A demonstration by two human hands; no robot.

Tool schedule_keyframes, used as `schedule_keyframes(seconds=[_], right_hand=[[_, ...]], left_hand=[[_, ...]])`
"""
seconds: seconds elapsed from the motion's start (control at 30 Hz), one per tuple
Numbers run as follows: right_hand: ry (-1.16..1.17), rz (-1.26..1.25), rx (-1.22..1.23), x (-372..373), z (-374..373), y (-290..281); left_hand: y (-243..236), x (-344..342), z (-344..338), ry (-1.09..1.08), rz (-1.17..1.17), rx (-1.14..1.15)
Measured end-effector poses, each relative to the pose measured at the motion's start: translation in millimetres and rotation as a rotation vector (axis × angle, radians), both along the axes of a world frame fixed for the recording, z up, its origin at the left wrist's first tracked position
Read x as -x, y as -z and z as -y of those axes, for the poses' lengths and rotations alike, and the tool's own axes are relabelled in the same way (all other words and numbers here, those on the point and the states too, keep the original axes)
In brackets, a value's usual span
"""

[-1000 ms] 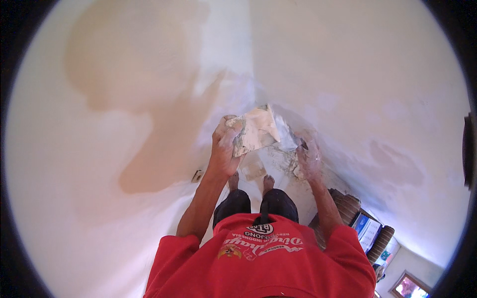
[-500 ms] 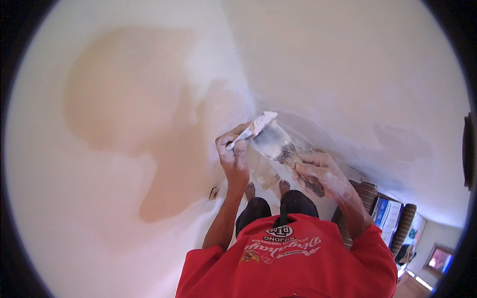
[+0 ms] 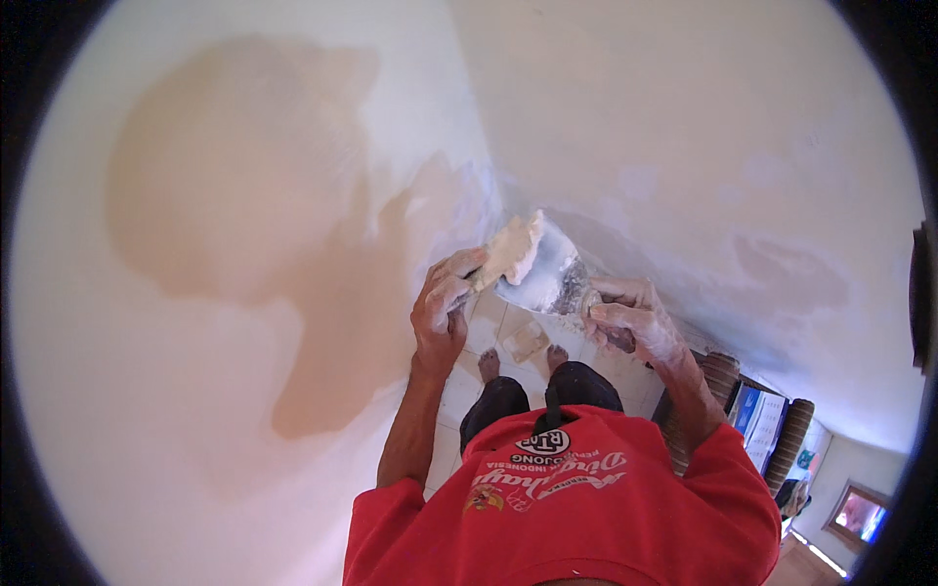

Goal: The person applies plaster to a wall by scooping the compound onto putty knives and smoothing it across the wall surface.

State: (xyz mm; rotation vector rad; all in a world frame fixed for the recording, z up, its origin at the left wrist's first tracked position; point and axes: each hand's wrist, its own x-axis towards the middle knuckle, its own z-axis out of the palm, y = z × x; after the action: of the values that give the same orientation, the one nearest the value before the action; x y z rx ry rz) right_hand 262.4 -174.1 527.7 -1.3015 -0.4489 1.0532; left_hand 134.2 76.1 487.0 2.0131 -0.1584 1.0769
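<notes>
My left hand (image 3: pixel 445 303) grips a small flat board or blade (image 3: pixel 484 273) that carries pale, creamy filler (image 3: pixel 520 239), tilted toward the middle of the view. Opposite it, my right hand (image 3: pixel 630 317), white with dust, holds a wide metal putty knife (image 3: pixel 552 278) by its handle. The knife's broad blade, smeared with filler near the handle, meets the filler on the board. Both tools are in front of a corner where two pale walls meet, the left wall (image 3: pixel 195 410) bearing my shadow and the right wall (image 3: pixel 694 117) showing bluish patches.
Below are my bare feet (image 3: pixel 557 356) on a white tiled floor (image 3: pixel 459 391) with a tan piece (image 3: pixel 528 340) lying on it. At right, brown ribbed cushioned furniture (image 3: pixel 791 439) holds blue-and-white boxes (image 3: pixel 757 420). Beyond hangs a framed picture or screen (image 3: pixel 860 508); a dark object (image 3: pixel 918 293) sits at the right rim.
A second ago the board faced up in my left hand; it tipped edge-on and now shows filler again. My right hand's putty knife has swung up and leftward against it.
</notes>
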Motion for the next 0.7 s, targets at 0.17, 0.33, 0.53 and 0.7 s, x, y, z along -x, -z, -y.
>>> schedule_keyframes(seconds=[0.17,0.33,0.53,0.7], right_hand=[[0.126,-0.007,-0.082,-2,-4,-19],[0.169,0.814,-0.01,-25,-4,-18],[0.156,1.23,-0.031,-9,-27,2],[0.167,1.235,-0.012,-8,-27,16]], left_hand=[[24,16,0,0.003,-0.124,0.08],[2,11,18,0.059,-0.233,1.224],[-37,5,32,0.174,-0.26,1.606],[-36,9,29,0.132,-0.229,1.505]])
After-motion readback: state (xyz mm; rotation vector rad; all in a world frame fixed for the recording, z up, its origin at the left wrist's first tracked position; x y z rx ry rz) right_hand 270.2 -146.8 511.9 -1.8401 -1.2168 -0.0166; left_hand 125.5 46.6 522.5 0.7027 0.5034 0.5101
